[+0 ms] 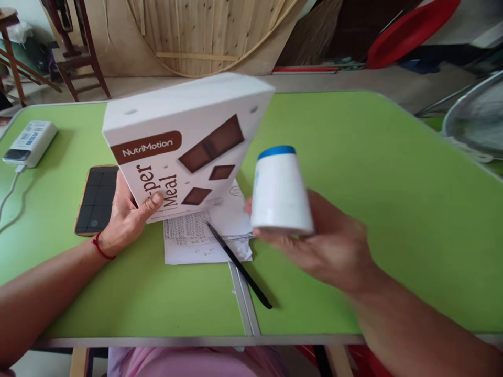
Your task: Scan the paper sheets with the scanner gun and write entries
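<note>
A: What have you got in each hand?

B: Your left hand (128,204) is gripping the white box (176,167) at its lower left, thumb on the printed face, other fingers hidden behind. Your right hand (334,246) is wrapped round a white tapered container (280,193), blue narrow end up. Slightly blurred; most of those fingertips sit behind it.

A: Where are they?

B: Box tilted over the papers (196,251); can't tell if its bottom edge touches them. Container just right of the box, above the green surface (393,209).

A: Anything you can read?

B: On the box: "NutriMotion" on a brown tab, "Meal" running sideways, and a word ending "per", its start unclear. Pictures of brown bars beside it. Your container has a faint bluish mark at its left edge, unreadable. Rows on the papers too small to read, and the box covers part of them.

A: Further out?

B: Black pen (239,266) lies off the papers onto the surface. Phone (98,196) left of the box, partly behind your left hand. White charger (31,142) far left, lettering illegible, its cable (11,186) cut off by the frame.
</note>
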Available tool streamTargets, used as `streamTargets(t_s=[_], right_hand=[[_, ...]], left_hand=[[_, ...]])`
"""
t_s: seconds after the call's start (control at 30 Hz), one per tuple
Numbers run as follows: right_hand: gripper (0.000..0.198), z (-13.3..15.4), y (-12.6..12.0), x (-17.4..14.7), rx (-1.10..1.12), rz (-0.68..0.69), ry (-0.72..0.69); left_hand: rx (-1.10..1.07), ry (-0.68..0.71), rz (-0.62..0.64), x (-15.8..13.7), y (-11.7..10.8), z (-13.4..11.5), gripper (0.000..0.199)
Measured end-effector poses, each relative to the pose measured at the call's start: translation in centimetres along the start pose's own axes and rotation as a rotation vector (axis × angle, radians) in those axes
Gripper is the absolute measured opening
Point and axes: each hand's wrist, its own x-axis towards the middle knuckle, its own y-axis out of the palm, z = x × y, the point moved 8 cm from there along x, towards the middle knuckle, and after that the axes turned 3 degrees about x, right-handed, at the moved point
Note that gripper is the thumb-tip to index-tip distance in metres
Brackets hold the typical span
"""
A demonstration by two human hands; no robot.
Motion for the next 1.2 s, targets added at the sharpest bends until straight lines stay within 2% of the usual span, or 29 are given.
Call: streamTargets(t_s=[0.03, 0.13, 0.2, 0.3, 0.43, 0.53, 0.63, 0.73, 0.77, 0.83, 0.9, 0.97, 1.03, 1.1, 1.2], right_hand=[[0.059, 0.0, -0.9, 0.8, -0.072, -0.046, -0.045], [0.043, 0.5, -2.0, 2.5, -0.567, -0.09, -0.246], [0.042, -0.4, -1.7, 3.0, -0.785, -0.031, -0.294], [0.047, -2.0, -0.9, 3.0, -0.94, 0.074, -0.319], [0.047, -2.8, -0.3, 2.9, -1.013, 0.125, -0.328], [0.047, -2.2, -0.3, 2.9, -1.042, 0.112, -0.325], [0.043, 0.0, -0.5, 2.7, -1.032, -0.012, -0.407], [0.024, 3.3, -0.1, 1.5, -0.898, -0.122, -0.577], [0.017, 4.1, 0.5, 1.0, -0.819, -0.096, -0.616], [0.007, 4.8, 2.2, 0.3, -0.676, 0.048, -0.614], [0.005, 4.7, 4.1, -0.1, -0.651, 0.178, -0.551], [0.007, 4.2, 5.3, -0.4, -0.676, 0.241, -0.505], [0.007, 3.9, 5.8, -0.5, -0.682, 0.246, -0.49], [0.015, 3.8, 5.4, -0.3, -0.651, 0.207, -0.494], [0.023, 4.1, 3.8, 0.2, -0.542, 0.139, -0.472]], left_hand=[[-0.028, -0.028, 0.001, 0.2, -0.1, 0.5, 0.051], [-0.111, -0.066, 0.006, 0.6, -0.1, 1.4, 0.055], [-0.153, -0.055, 0.015, 0.8, 0.2, 1.4, 0.06], [-0.196, -0.051, 0.045, 1.0, 0.6, 1.2, 0.064], [-0.145, -0.019, 0.07, 1.0, 1.0, 0.9, 0.058], [-0.017, 0.054, 0.017, 0.7, 0.8, 0.0, 0.056], [0.178, 0.183, -0.084, -0.1, 0.3, -1.6, 0.062], [0.387, 0.359, -0.169, -1.7, 0.3, -3.4, 0.071], [0.438, 0.428, -0.189, -2.3, 0.3, -4.0, 0.073], [0.499, 0.562, -0.186, -3.4, 0.8, -5.0, 0.077], [0.512, 0.697, -0.029, -4.3, 2.3, -5.9, 0.076], [0.539, 0.762, 0.317, -5.0, 4.9, -5.9, 0.067], [0.615, 0.677, 0.6, -5.4, 6.8, -4.7, 0.058], [0.672, 0.565, 0.723, -5.4, 7.4, -3.4, 0.067], [0.717, 0.465, 0.802, -5.8, 7.8, -1.8, 0.093]])
